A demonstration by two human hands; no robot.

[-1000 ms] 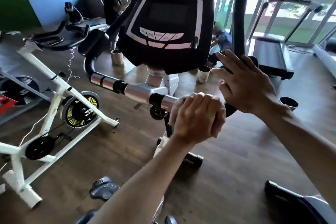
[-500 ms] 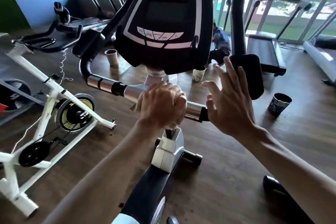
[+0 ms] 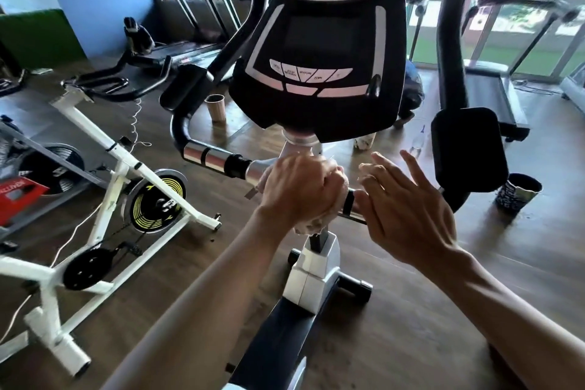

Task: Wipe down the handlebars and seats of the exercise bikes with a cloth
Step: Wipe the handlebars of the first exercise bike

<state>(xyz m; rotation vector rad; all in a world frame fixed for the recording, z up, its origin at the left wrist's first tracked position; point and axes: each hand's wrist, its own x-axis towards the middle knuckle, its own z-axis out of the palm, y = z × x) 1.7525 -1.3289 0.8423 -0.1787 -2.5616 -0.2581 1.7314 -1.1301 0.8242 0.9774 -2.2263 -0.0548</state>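
Left hand (image 3: 300, 190) clenched round a pale cloth (image 3: 311, 225), wrapped over the chrome handlebar (image 3: 218, 160) just below the black console (image 3: 323, 51); cloth bunched under the palm, hanging a little beneath. Right hand (image 3: 408, 212) released, fingers spread, just beside the bar's right section, gripping nothing. White spin bike (image 3: 110, 174) well apart on the left. 2 cups on the wooden floor: tan cup (image 3: 216, 108) behind the bar, dark cup (image 3: 516, 196) on the right
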